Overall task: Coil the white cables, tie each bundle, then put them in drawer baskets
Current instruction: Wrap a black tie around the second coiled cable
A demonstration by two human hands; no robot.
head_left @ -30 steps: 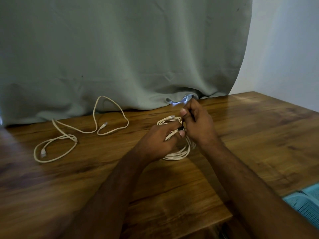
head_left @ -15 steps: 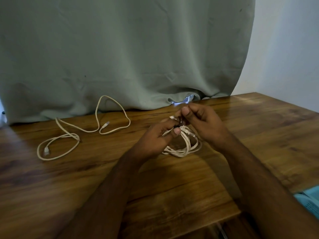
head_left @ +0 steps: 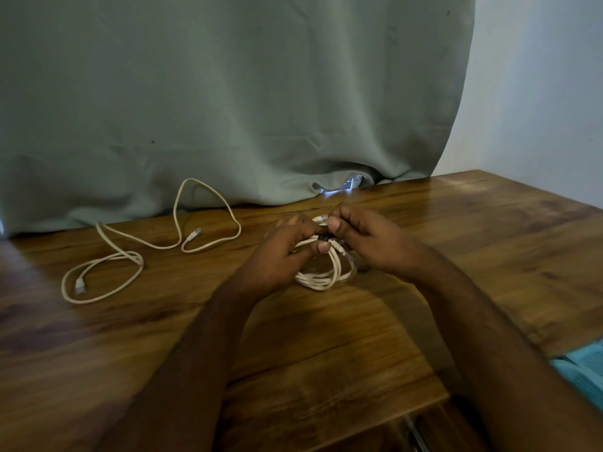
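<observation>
a: since the earlier frames the right hand [head_left: 375,243] had dropped from above the coiled cable [head_left: 326,275] and come level with the left hand [head_left: 287,252], and the bundle had lifted a little and hung between them instead of lying flat.

b: so what were the fingers doing?

a: both hands were curled on the top of the coil. the left thumb and fingers pinched the gathered loops, and the right fingertips were closed on a small dark tie [head_left: 324,237] wrapped at that spot. how far round the tie went, i couldn't tell; it was mostly hidden.

b: and where was the coil itself?

a: held near the middle of the wooden table [head_left: 359,347], its lower loops sagging toward the surface. one plug end [head_left: 321,218] stuck out above the fingers.

b: meaning for the task?

a: i judged the first bundle was being tied, nearly finished. the second white cable [head_left: 137,256] lay loose and uncoiled to the left, near the grey curtain [head_left: 228,109], well apart from the hands. a blue basket [head_left: 584,373] showed at the lower right edge, with no cable in the part visible.
</observation>
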